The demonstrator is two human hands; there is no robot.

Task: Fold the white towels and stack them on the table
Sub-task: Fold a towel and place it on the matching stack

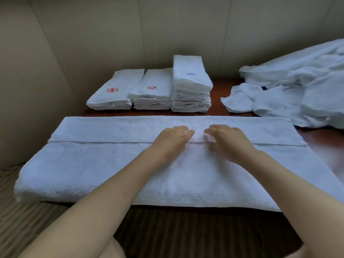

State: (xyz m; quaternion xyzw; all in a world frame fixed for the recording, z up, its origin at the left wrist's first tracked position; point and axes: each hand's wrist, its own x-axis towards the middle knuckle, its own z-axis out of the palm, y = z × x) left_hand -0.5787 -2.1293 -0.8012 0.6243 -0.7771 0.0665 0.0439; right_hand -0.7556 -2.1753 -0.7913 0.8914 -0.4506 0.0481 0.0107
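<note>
A long white towel (93,164) lies folded lengthwise across the front of the dark wooden table (221,84), its upper layer's edge running left to right. My left hand (171,140) and my right hand (229,138) rest side by side on the towel's middle, at that edge, fingers fairly straight and pressing down. Behind stand three stacks of folded white towels: a low one with a red mark (113,94), a middle one with a red mark (152,90), and a taller one with a purple mark (191,81).
A heap of unfolded white towels (297,86) fills the table's right back corner. A padded beige wall (93,34) closes off the back and left. Striped carpet (28,220) lies below the table's front edge.
</note>
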